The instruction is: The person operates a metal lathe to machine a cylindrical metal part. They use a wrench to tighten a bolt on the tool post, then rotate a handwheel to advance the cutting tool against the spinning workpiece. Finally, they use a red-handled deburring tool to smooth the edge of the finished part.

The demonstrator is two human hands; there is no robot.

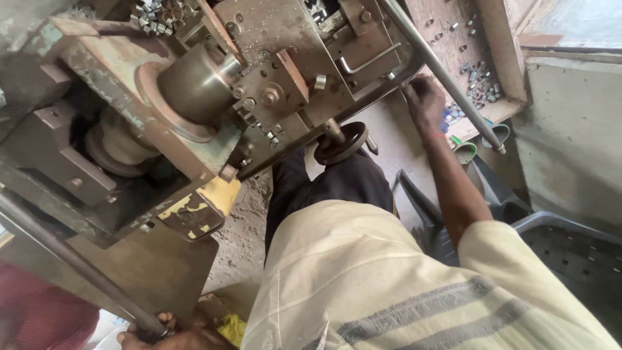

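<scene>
My right hand (424,100) reaches up with its fingers closed on a dark metal lever (389,81) at the edge of a worn lathe-like machine (116,71). It lies just beneath a long steel rod (447,78). At the bottom left my left hand (162,334) grips the end of a long grey bar (71,256) that slants up to the left edge. A round steel spindle (194,81) juts from the machine body. A small black handwheel (340,144) sits below the tool slide, above my dark trousers.
A wooden tray (476,78) with several small metal nuts is at the upper right, and more nuts (155,16) lie on the machine top. Cups (463,152), a grey plastic crate (570,253), a yellow painted part (207,204) and red cloth (39,311) surround me.
</scene>
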